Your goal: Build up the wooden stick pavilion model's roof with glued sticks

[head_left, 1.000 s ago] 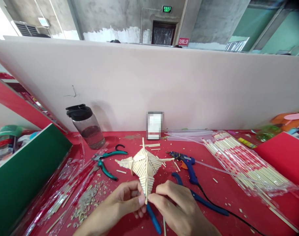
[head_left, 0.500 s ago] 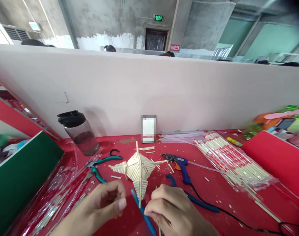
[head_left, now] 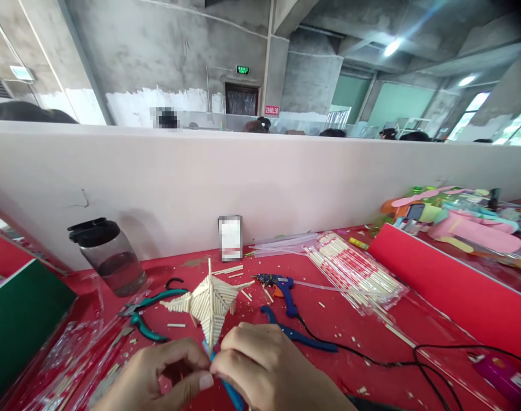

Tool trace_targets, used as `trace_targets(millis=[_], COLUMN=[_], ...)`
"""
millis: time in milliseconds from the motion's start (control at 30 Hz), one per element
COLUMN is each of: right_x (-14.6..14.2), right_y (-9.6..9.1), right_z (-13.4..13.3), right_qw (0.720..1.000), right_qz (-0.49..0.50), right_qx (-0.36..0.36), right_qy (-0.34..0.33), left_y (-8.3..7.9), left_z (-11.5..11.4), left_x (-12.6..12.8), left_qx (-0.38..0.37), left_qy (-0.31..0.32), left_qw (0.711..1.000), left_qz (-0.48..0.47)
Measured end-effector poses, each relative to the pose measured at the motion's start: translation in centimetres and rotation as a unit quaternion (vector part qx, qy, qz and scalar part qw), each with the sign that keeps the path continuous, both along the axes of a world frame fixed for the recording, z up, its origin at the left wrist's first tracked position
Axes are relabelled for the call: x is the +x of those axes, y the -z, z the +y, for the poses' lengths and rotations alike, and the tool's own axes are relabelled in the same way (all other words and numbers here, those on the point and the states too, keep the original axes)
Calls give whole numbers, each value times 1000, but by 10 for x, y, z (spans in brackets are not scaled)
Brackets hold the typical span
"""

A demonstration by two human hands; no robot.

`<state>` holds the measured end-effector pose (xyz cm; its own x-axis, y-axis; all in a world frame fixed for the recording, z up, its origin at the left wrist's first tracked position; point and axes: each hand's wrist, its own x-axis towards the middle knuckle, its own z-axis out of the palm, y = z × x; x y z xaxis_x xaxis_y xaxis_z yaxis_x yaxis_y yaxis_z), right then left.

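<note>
My left hand (head_left: 168, 371) is curled with thumb and fingers together, low in the head view. Beside it my right hand (head_left: 264, 362) is closed in a pinch, its fingertips close to the left ones. What either hand holds is hidden or too small to name. A slim blue rod-like thing (head_left: 231, 394) lies beneath the hands, partly covered. Just beyond the fingers sits a star-like model (head_left: 211, 305) built of pale wooden sticks, its near point reaching toward my right fingertips.
Teal-handled pliers (head_left: 151, 331) and a bottle (head_left: 115, 265) are to the left. A glue gun (head_left: 284, 290), a blue-handled tool (head_left: 307, 338) and bagged sticks (head_left: 355, 268) lie right. A phone-like screen (head_left: 230, 238) leans on the partition (head_left: 286, 177). Stick scraps litter the red table.
Both hands have come closer together, the right fingertips now near the left ones. The head view has turned right and up, so everything appears shifted left and lower.
</note>
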<state>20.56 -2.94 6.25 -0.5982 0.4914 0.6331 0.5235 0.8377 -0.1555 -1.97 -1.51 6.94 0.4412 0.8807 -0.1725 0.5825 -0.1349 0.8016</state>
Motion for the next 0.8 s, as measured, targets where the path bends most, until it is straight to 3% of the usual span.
trace_targets(millis=[233, 400, 567, 800], right_x=[3, 5, 6, 6], right_y=[-2, -22, -43, -46], right_z=[3, -8, -23, -28], right_qw=[999, 993, 981, 973], right_qz=[-27, -87, -154, -177], right_qx=[42, 78, 118, 147], right_qy=[-6, 5, 17, 9], left_y=[-23, -44, -53, -56], left_z=[-15, -29, -41, -47], left_x=[12, 18, 21, 22], left_qx=[56, 112, 164, 177], left_qy=[-16, 10, 8, 40], left_qw=[996, 987, 969, 977], left_qz=[60, 117, 183, 114])
